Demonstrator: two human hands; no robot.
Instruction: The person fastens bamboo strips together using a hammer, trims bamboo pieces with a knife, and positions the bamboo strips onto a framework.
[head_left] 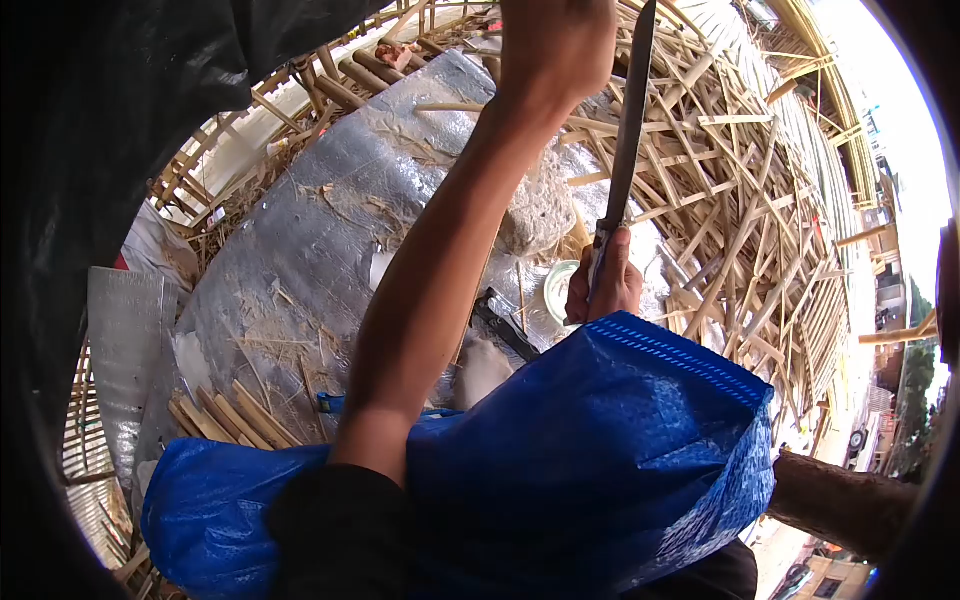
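My right hand (612, 285) is closed round the handle of a long knife (628, 140). Its blade points up, nearly vertical, and the tip reaches the top edge of the view. My left arm stretches forward from the lower left, and my left hand (558, 45) is at the top, left of the blade. Its fingers are cut off by the frame edge, so what they do is hidden. Blue woven plastic sheeting (590, 430) covers my lap below the knife hand. Near my right hand are a rough grey stone (540, 212), a pale round container (560, 290) and a black long object (505, 328).
A silvery sheet (300, 240) with shavings and scraps covers the floor. Split bamboo strips (740, 190) lie heaped on the right. More short strips (235, 415) lie at the left. A thick brown pole (845, 500) is at the lower right.
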